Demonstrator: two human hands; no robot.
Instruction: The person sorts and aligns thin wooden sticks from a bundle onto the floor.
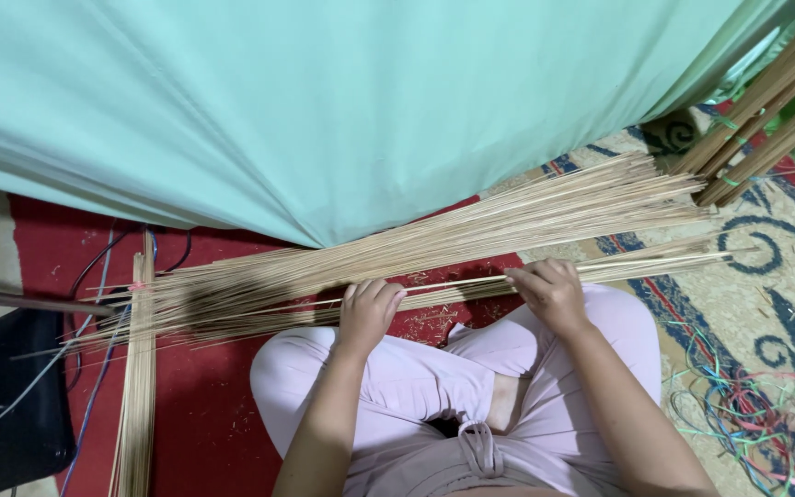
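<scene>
A long heap of thin bamboo sticks (471, 235) lies across the red carpet in front of my crossed legs. My left hand (367, 311) rests on the near edge of the heap, fingers curled over a few sticks. My right hand (552, 290) grips the same few thin sticks (453, 283) further right, lifting them slightly off the heap. Both hands are knuckles up, so the fingertips are hidden.
A pale green cloth (324, 101) hangs across the back. A tied bundle of sticks (137, 387) lies at the left beside cables and a black object (2, 396). Thicker bundles (766, 110) lean at top right. Coloured strings (747, 405) litter the patterned rug.
</scene>
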